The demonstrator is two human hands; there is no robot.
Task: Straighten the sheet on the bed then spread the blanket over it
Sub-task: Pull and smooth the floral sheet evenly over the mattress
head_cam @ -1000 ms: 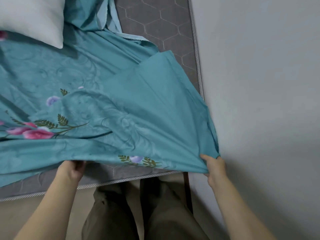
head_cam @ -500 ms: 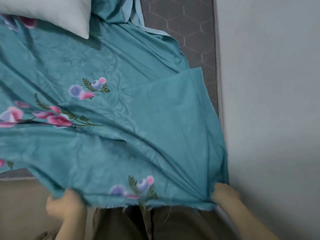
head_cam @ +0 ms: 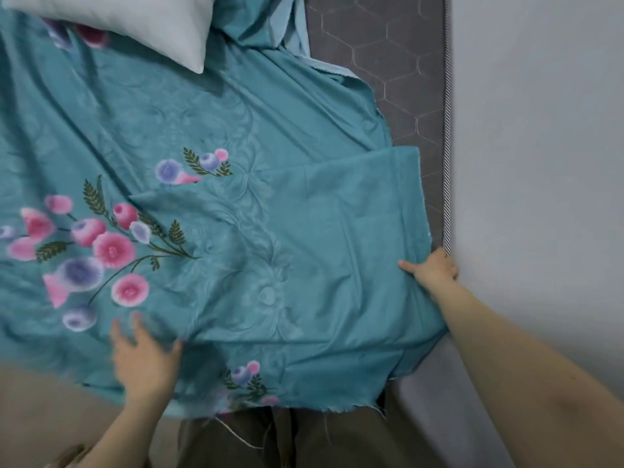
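Our left hand flat on the teal sheet, fingers spread, our right hand gripping its edge beside the wall, pillow beyond.

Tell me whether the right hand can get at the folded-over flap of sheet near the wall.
Probably yes. The right hand grips the sheet just short of that flap, with only flat fabric between; it would have to let go first.
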